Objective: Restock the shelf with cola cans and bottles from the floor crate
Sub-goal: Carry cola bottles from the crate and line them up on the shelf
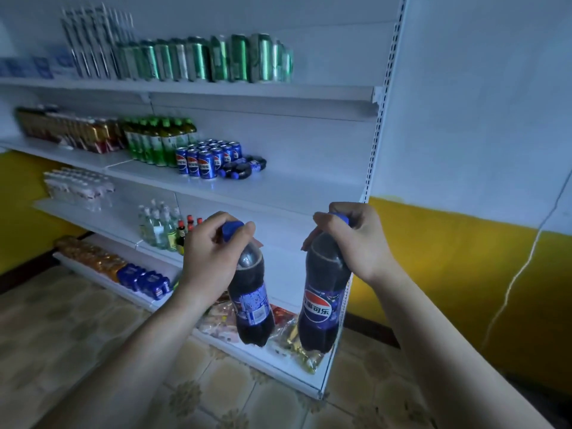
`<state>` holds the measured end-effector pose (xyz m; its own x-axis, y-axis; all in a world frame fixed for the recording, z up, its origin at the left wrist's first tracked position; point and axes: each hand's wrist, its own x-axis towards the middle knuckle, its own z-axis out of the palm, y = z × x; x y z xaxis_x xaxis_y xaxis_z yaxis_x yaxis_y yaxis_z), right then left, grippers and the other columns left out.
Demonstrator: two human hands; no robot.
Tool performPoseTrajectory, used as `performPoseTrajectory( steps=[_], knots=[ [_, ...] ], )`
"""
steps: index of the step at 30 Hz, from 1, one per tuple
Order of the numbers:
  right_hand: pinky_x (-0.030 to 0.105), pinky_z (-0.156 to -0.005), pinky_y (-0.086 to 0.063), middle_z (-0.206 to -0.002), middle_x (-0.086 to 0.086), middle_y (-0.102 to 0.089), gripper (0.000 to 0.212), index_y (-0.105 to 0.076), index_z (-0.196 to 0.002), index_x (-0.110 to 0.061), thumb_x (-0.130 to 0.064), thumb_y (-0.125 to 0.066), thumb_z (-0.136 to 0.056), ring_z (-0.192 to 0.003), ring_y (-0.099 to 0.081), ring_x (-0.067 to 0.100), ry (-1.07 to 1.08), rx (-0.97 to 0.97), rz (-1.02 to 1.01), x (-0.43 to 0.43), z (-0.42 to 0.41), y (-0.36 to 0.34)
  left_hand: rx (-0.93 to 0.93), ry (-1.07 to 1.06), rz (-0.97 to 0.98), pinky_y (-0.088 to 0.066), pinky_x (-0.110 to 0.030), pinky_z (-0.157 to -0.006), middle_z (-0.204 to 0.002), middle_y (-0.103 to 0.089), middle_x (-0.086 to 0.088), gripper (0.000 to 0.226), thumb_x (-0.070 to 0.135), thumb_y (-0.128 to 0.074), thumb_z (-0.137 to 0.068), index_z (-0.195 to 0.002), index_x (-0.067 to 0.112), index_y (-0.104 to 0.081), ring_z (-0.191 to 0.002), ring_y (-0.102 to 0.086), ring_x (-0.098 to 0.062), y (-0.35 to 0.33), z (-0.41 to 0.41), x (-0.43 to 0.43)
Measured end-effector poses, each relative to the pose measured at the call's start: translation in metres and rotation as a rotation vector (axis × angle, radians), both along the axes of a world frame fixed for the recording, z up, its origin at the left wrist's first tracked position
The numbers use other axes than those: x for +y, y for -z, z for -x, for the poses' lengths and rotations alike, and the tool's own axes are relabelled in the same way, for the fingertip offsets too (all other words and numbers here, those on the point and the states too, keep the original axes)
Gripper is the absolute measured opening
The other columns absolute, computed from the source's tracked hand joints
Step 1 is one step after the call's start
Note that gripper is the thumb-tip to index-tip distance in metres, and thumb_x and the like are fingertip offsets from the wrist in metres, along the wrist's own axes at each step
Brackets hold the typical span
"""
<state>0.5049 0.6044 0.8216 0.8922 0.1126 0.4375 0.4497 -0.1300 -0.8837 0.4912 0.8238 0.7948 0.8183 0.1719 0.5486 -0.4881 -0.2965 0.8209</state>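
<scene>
White store shelving (309, 193) fills your view from the left edge to past centre, over a tiled floor (77, 335). Second shelf, left to right: green bottles (161, 140), cola cans (205, 157) standing in rows, then a few cola bottles (244, 168) lying on their sides just right of the cans. The right half of that shelf is bare.

Your left hand (210, 255) grips the left cola bottle (252, 305) at its neck, fingers curled round the blue cap. It hangs slightly tilted in front of the lower shelves. Your right hand (356, 243) grips the right cola bottle (322, 305) the same way, label facing you, at the unit's right end. The bottles are apart, touching no shelf.

Far right: yellow-banded wall (464, 258).
</scene>
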Motion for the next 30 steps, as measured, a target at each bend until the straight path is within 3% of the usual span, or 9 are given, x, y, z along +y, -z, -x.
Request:
performPoseTrajectory(
  steps=[4,8,10,13,15,17,19,23,30],
  knots=[
    [0.033,-0.06,-0.043,-0.06,0.044,-0.051,0.046,-0.031,-0.061,0.008,-0.004,-0.063,-0.092,-0.065,-0.077,0.031,-0.021,0.005,-0.007,0.016,-0.071,0.003,0.004,-0.054,-0.005,-0.054,-0.026,-0.065,-0.06,-0.07,0.002,0.028,0.016,-0.068,-0.092,-0.077,-0.006,-0.059,-0.06,-0.07,-0.007,-0.009,-0.064,0.008],
    [0.029,-0.058,-0.047,-0.063,0.037,-0.063,0.044,-0.035,-0.062,0.011,-0.007,-0.065,-0.09,-0.065,-0.076,0.026,-0.035,0.018,0.0,0.029,-0.153,0.002,0.002,-0.059,-0.048,-0.057,-0.052,-0.073,-0.071,-0.07,-0.016,0.039,0.041,-0.067,-0.084,-0.076,0.004,-0.059,-0.07,-0.069,-0.032,-0.023,-0.143,0.017],
    [0.028,-0.056,-0.046,-0.063,0.038,-0.062,0.045,-0.034,-0.061,0.005,-0.012,-0.067,-0.086,-0.065,-0.077,0.026,-0.041,0.024,-0.015,0.033,-0.198,-0.001,0.016,-0.087,-0.058,-0.056,-0.057,-0.075,-0.071,-0.068,-0.015,0.034,0.039,-0.069,-0.086,-0.076,0.007,-0.061,-0.07,-0.068,-0.032,-0.028,-0.186,0.023],
    [0.027,-0.056,-0.045,-0.062,0.03,-0.067,0.043,-0.036,-0.058,-0.003,-0.012,-0.067,-0.086,-0.063,-0.076,0.024,-0.048,0.039,-0.016,0.04,-0.26,-0.006,0.023,-0.108,-0.023,-0.059,-0.055,-0.077,-0.073,-0.071,-0.009,0.028,0.039,-0.068,-0.087,-0.077,0.013,-0.063,-0.072,-0.071,-0.024,-0.032,-0.24,0.024],
    [0.025,-0.056,-0.045,-0.06,0.025,-0.069,0.044,-0.037,-0.055,-0.012,-0.011,-0.068,-0.086,-0.063,-0.075,0.026,-0.04,0.033,-0.01,0.049,-0.3,-0.013,0.007,-0.133,-0.015,-0.058,-0.056,-0.077,-0.075,-0.071,-0.014,0.034,0.048,-0.066,-0.081,-0.077,0.014,-0.064,-0.075,-0.07,-0.031,-0.035,-0.279,0.028],
    [0.03,-0.057,-0.04,-0.056,0.03,-0.059,0.047,-0.032,-0.053,-0.018,-0.02,-0.07,-0.081,-0.069,-0.074,0.041,0.013,0.021,0.009,0.06,-0.338,-0.021,-0.032,-0.157,0.009,-0.056,-0.058,-0.076,-0.075,-0.069,-0.021,0.039,0.049,-0.067,-0.08,-0.076,0.011,-0.061,-0.076,-0.067,-0.04,-0.041,-0.319,0.034],
    [0.034,-0.059,-0.035,-0.057,0.035,-0.046,0.049,-0.029,-0.053,-0.015,-0.029,-0.069,-0.076,-0.078,-0.066,0.056,0.064,0.005,0.035,0.071,-0.378,-0.028,-0.082,-0.164,0.005,-0.053,-0.056,-0.072,-0.071,-0.066,-0.023,0.042,0.048,-0.067,-0.082,-0.072,0.008,-0.058,-0.072,-0.063,-0.042,-0.049,-0.358,0.04],
    [0.038,-0.057,-0.036,-0.064,0.039,-0.05,0.05,-0.03,-0.054,-0.012,-0.035,-0.07,-0.073,-0.081,-0.064,0.057,0.123,0.003,0.052,0.089,-0.441,-0.03,-0.142,-0.12,-0.053,-0.049,-0.043,-0.064,-0.064,-0.06,-0.012,0.043,0.046,-0.066,-0.081,-0.069,0.005,-0.058,-0.065,-0.059,-0.031,-0.051,-0.424,0.05],
    [0.04,-0.057,-0.04,-0.066,0.04,-0.05,0.052,-0.029,-0.06,-0.006,-0.035,-0.069,-0.076,-0.079,-0.062,0.058,0.286,0.016,0.064,0.117,-0.514,-0.015,-0.087,0.014,-0.052,-0.051,-0.05,-0.07,-0.068,-0.061,-0.012,0.045,0.047,-0.067,-0.081,-0.07,0.005,-0.057,-0.068,-0.061,-0.032,-0.033,-0.535,0.072]
  ],
)
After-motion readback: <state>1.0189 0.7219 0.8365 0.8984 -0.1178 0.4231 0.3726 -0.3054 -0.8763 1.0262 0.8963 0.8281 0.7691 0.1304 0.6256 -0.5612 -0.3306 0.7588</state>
